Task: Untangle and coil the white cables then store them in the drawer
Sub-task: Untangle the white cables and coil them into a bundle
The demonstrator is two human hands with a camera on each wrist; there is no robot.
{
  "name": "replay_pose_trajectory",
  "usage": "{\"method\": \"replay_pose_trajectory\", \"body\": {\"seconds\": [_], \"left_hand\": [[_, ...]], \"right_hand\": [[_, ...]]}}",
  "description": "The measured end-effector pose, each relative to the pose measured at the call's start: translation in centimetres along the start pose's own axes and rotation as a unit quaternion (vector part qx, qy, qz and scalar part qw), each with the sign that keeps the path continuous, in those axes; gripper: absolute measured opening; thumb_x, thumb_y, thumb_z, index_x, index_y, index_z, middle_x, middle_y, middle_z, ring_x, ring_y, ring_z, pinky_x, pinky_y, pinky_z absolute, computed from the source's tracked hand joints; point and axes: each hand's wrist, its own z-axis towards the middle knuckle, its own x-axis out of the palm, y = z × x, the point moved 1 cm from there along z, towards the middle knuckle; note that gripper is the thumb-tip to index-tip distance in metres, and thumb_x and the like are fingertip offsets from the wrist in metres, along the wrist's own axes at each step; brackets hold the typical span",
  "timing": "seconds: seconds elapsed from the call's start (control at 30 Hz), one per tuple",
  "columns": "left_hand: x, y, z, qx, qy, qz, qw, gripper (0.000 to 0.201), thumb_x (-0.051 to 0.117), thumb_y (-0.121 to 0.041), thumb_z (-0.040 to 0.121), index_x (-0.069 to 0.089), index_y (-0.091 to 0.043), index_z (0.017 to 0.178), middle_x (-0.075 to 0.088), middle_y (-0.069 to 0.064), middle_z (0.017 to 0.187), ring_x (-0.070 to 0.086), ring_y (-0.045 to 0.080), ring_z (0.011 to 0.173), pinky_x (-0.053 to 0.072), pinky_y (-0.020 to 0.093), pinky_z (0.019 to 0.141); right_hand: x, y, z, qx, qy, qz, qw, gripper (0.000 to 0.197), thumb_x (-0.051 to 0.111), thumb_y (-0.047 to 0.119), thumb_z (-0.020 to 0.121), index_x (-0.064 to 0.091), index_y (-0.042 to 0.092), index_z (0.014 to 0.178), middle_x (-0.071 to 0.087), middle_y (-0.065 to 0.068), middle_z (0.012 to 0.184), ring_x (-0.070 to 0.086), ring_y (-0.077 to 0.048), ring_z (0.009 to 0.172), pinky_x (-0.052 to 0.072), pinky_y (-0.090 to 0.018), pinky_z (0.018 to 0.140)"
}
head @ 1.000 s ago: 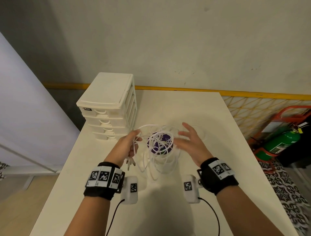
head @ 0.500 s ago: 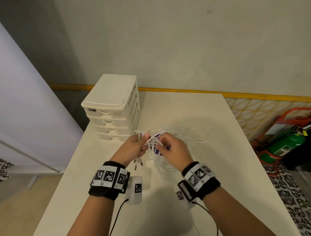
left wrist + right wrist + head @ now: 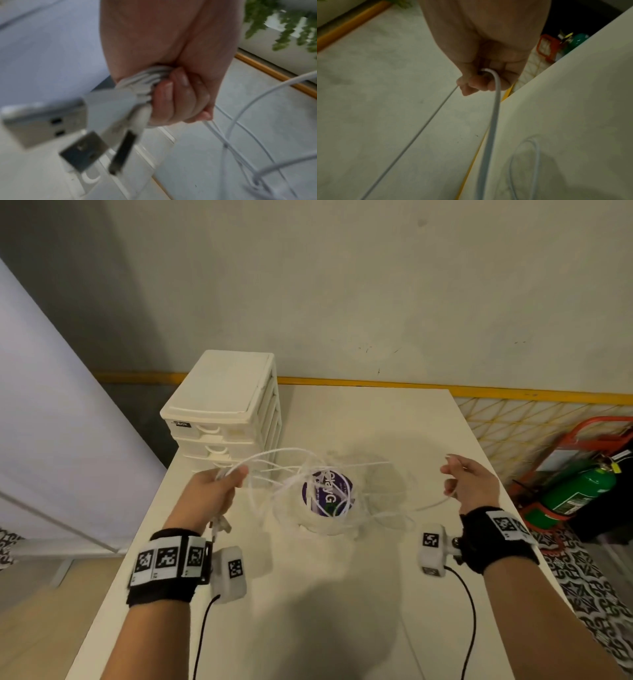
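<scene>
A tangle of thin white cables (image 3: 308, 491) hangs over the white table (image 3: 342, 611) between my hands, above a round purple-topped tub (image 3: 327, 494). My left hand (image 3: 215, 491) grips a bunch of cable ends in a fist; several USB plugs (image 3: 56, 125) stick out below the fingers (image 3: 173, 97). My right hand (image 3: 469, 484) is out to the right and pinches one cable strand (image 3: 494, 94), which loops through the curled fingers (image 3: 471, 86) and runs back toward the tangle. The white drawer unit (image 3: 222, 419) stands at the table's back left, its drawers closed.
A wall with a yellow strip (image 3: 513, 395) runs behind the table. Right of the table, on the floor, stand a green fire extinguisher (image 3: 579, 491) and an orange frame (image 3: 603, 440). The table's right edge (image 3: 539, 75) lies close to my right hand.
My right hand has pulled one strand away from the tangle, moving from beside the left hand far out to the right. The left hand keeps its grip on the cable ends.
</scene>
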Motion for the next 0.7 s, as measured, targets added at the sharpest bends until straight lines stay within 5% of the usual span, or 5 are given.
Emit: {"method": "replay_pose_trajectory", "body": {"seconds": [0.13, 0.3, 0.43, 0.57, 0.7], "left_hand": [[-0.4, 0.4, 0.3, -0.026, -0.073, -0.03, 0.997, 0.032, 0.061, -0.026, 0.09, 0.051, -0.01, 0.064, 0.036, 0.001, 0.046, 0.028, 0.017, 0.043, 0.028, 0.022, 0.043], [3.1, -0.7, -0.2, -0.02, -0.029, -0.019, 0.999, 0.031, 0.061, -0.02, 0.089, 0.052, -0.01, 0.061, 0.038, 0.001, 0.041, 0.029, 0.014, 0.035, 0.024, 0.023, 0.043], [5.4, -1.7, -0.9, -0.007, 0.052, -0.044, 0.998, 0.033, 0.063, -0.022, 0.089, 0.052, -0.011, 0.06, 0.035, -0.003, 0.037, 0.026, 0.013, 0.034, 0.022, 0.022, 0.042], [6.0, -2.9, -2.3, 0.011, 0.097, -0.016, 0.995, 0.046, 0.079, -0.034, 0.075, 0.045, -0.02, 0.047, 0.034, 0.001, 0.04, 0.031, 0.015, 0.03, 0.036, 0.023, 0.037], [4.5, -2.6, -1.9, 0.023, 0.024, 0.046, 0.998, 0.032, 0.076, -0.016, 0.077, 0.052, -0.014, 0.055, 0.036, -0.005, 0.038, 0.035, 0.013, 0.034, 0.045, 0.031, 0.046]], "right_hand": [[0.1, -2.5, 0.1, 0.038, -0.012, -0.073, 0.997, 0.022, 0.055, 0.016, 0.093, 0.065, 0.003, 0.107, 0.064, -0.003, 0.073, 0.051, -0.013, 0.048, 0.041, -0.02, 0.041], [4.7, -3.4, -3.2, -0.12, 0.097, -0.387, 0.909, 0.036, 0.048, 0.012, 0.094, 0.054, 0.004, 0.129, 0.052, -0.017, 0.133, 0.045, -0.031, 0.124, 0.033, -0.034, 0.105], [9.1, -0.7, -9.1, -0.361, 0.228, -0.256, 0.867, 0.034, 0.056, 0.036, 0.088, 0.063, 0.016, 0.114, 0.058, -0.003, 0.112, 0.052, -0.015, 0.106, 0.037, -0.022, 0.094], [11.2, -1.1, -10.8, -0.271, 0.346, -0.283, 0.852, 0.052, 0.07, 0.046, 0.076, 0.057, 0.025, 0.122, 0.049, 0.002, 0.115, 0.054, -0.01, 0.101, 0.044, -0.023, 0.091], [10.9, -1.6, -9.5, -0.269, 0.331, -0.42, 0.802, 0.037, 0.064, 0.054, 0.079, 0.072, 0.021, 0.094, 0.054, 0.001, 0.096, 0.056, -0.02, 0.093, 0.044, -0.035, 0.085]]}}
